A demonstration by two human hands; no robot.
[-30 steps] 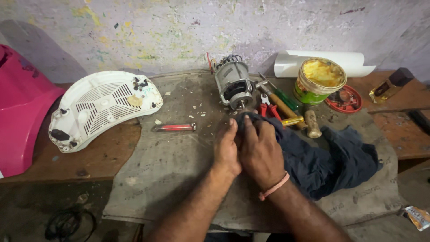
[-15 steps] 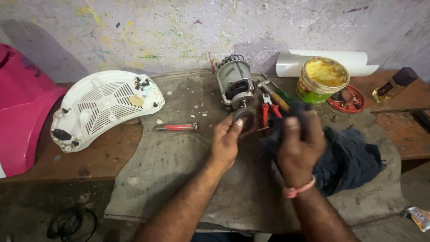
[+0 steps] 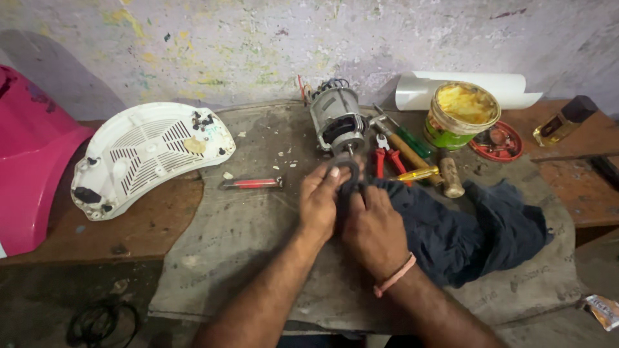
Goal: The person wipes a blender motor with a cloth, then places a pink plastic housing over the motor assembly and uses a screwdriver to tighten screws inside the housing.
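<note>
Head view, left hand [image 3: 320, 201] and right hand [image 3: 373, 227] both in clenched grip on dark ring [image 3: 345, 175], just below motor [image 3: 335, 120]

Two bare forearms, no sleeves, left hand [image 3: 320, 205] unadorned, right hand [image 3: 374, 229] above pink wristband [image 3: 394, 276]

Pink housing [image 3: 29, 174] cut off at left edge; dark ring [image 3: 346, 175] partly hidden betw. both hands' grip.

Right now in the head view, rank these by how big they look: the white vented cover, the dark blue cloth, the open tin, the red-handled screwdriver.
1. White vented cover and dark blue cloth: too alike to rank
2. Open tin
3. Red-handled screwdriver
</note>
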